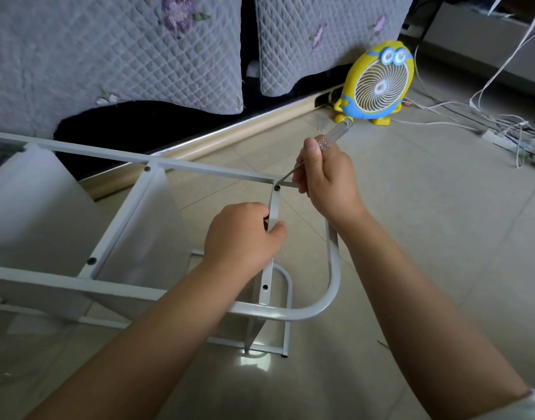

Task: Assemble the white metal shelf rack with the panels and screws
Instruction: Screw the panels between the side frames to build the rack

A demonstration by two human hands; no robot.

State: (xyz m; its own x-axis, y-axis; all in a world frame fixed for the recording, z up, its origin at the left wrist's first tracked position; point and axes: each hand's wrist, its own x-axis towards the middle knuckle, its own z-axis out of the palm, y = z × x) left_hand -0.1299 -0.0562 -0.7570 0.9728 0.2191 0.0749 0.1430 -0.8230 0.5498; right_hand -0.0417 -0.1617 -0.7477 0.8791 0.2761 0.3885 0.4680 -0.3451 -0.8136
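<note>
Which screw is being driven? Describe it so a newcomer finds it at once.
Follow the far rail of the white rack frame on the floor rightward to its corner. The screw sits there, under the tip of the screwdriver in the right hand; the other dark screws have no tool on them.

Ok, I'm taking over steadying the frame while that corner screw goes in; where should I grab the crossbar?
Probably mid-length on the crossbar, from the left, pinching its thin edges: it's a narrow strip lying face up, and that keeps clear of the screw and screwdriver at its far end.
</note>
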